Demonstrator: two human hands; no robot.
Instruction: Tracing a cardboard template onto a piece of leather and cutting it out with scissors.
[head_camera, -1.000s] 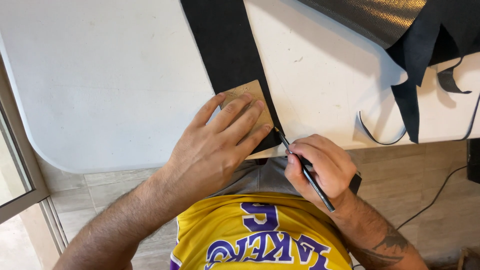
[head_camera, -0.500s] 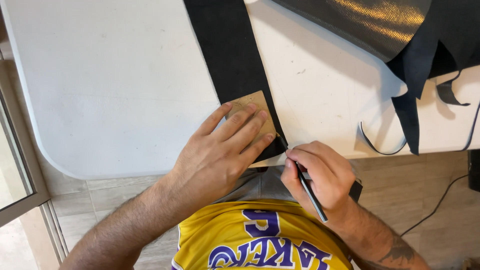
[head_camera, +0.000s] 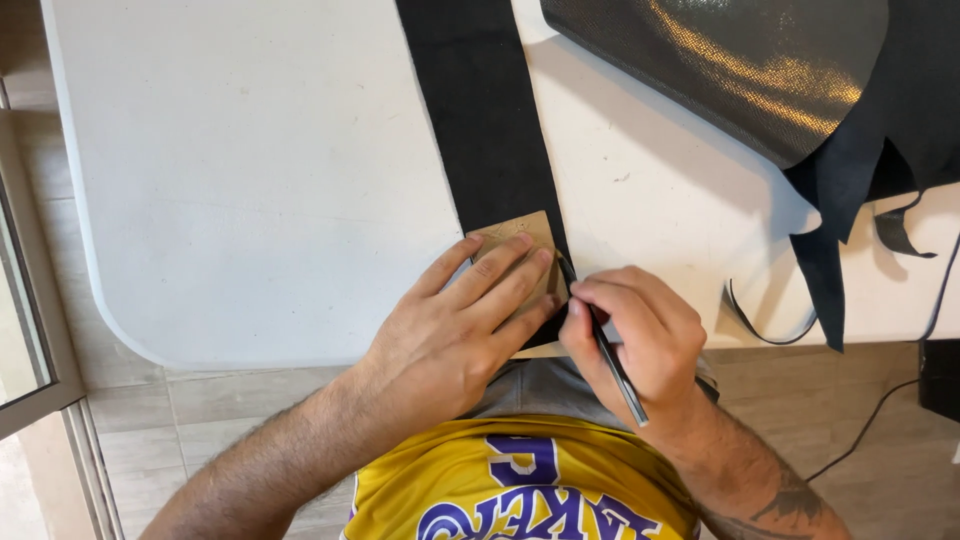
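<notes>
I see left hand (head_camera: 455, 335) flat, fingers spread, pinning card template (head_camera: 515, 240) on black strip (head_camera: 485, 120) at tabletop (head_camera: 250, 180) near edge | right hand (head_camera: 640, 330) grip clamped on pen (head_camera: 612, 365), tip against template's side so it can't slip

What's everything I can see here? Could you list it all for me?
table: one, white, fills the upper view
cloth strip: one, black, runs down the table to the hands
card template: one, tan, on the strip under the left fingers
leather sheet: one, dark with gold sheen, top right
thin scrap: one, black, curled at the table edge, right
cable: one, black, on the floor, right
left hand: presses the template flat
right hand: holds a dark pen at the template's edge
</notes>
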